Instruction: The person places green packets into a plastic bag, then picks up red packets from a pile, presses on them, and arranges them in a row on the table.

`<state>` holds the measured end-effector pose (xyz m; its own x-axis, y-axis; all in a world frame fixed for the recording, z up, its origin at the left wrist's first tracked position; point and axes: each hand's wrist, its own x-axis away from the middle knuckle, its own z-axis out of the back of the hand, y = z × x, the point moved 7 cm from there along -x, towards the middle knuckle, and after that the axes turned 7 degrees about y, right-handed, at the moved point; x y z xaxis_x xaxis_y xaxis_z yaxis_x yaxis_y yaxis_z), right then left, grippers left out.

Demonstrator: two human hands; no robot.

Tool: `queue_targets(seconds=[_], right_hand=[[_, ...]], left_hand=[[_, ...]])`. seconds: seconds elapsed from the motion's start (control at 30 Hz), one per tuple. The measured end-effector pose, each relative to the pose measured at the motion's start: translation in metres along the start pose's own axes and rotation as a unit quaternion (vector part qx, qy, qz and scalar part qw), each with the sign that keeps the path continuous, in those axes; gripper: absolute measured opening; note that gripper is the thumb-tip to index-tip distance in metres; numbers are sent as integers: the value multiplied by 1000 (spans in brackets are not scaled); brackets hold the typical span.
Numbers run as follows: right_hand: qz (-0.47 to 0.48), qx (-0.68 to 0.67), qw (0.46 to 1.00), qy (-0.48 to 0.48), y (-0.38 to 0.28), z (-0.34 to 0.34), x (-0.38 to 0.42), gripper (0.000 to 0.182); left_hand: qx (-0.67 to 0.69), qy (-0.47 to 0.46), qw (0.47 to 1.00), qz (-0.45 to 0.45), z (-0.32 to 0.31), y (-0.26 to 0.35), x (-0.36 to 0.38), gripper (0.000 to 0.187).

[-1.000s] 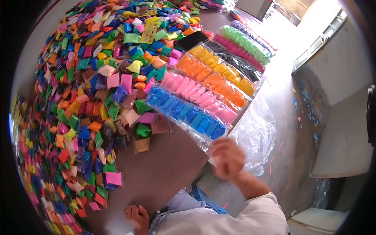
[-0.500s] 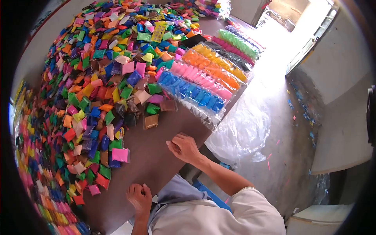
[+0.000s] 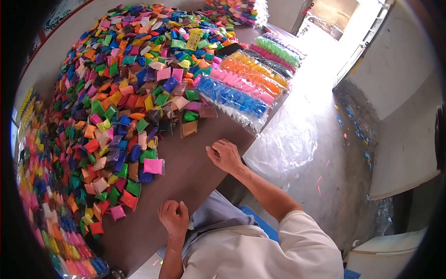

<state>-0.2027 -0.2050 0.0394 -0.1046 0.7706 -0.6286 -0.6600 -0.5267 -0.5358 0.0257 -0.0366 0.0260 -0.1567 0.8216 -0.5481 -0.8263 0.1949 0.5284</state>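
Note:
My left hand (image 3: 173, 217) rests at the near edge of the brown table (image 3: 179, 165), its fingers curled in and nothing visible in them. Farther along the edge, my right hand (image 3: 225, 156) lies on the tabletop, loosely closed, with no object showing. Left of both hands spreads a big heap of small coloured packets (image 3: 111, 100). A pink packet (image 3: 154, 166) and a red packet (image 3: 128, 200) lie at the heap's border, nearest my left hand. Beyond my right hand, a clear bag of blue packets (image 3: 232, 96) lies beside a brown packet (image 3: 189, 128).
Clear bags with rows of pink packets (image 3: 241, 86), orange packets (image 3: 251, 76) and green packets (image 3: 278, 51) line the table's right side. A yellow printed card (image 3: 193, 40) lies on the heap. Clear plastic sheeting (image 3: 283, 151) covers part of the floor. A bright doorway stands beyond.
The camera view has shifted slightly, so table and packets appear moved a little. Both hands stay curled at the table's edge, and no packet has been taken hold of.

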Motion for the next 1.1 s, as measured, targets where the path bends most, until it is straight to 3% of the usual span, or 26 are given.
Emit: queue_targets(seconds=[0.33, 0.43, 0.5, 0.57, 0.7, 0.73, 0.8, 0.83, 0.97, 1.1], right_hand=[[-20, 10, 998, 54, -1, 0, 4, 34], [-247, -165, 955, 21, 8, -17, 26, 33], [-377, -331, 864, -35, -26, -36, 48, 28], [-361, -448, 808, -127, -95, -50, 53, 31], [-189, -702, 587, -357, -241, -56, 55, 34], [-141, -750, 498, -413, -284, -57, 59, 32], [-74, -774, 269, -569, -358, -23, 48, 30], [-38, -772, 205, -600, -387, -6, 43, 29], [13, -812, 115, -572, -444, 23, 41, 28], [10, -839, 102, -535, -456, 26, 42, 26]], left_hand=[[46, 26, 998, 37, 7, -6, 1, 19], [75, 44, 995, 41, 11, -6, 1, 15], [74, 46, 995, 44, 12, -8, 2, 15], [68, 44, 996, 42, 13, -6, 3, 14], [98, 14, 995, 27, 14, -9, 3, 13], [100, 14, 994, 28, 13, -10, 3, 13], [88, 29, 995, 34, 8, -12, 5, 13], [73, 41, 996, 41, 6, -12, 7, 13], [75, 39, 995, 59, 7, -12, 8, 17], [84, 64, 993, 48, 5, -12, 9, 16]])
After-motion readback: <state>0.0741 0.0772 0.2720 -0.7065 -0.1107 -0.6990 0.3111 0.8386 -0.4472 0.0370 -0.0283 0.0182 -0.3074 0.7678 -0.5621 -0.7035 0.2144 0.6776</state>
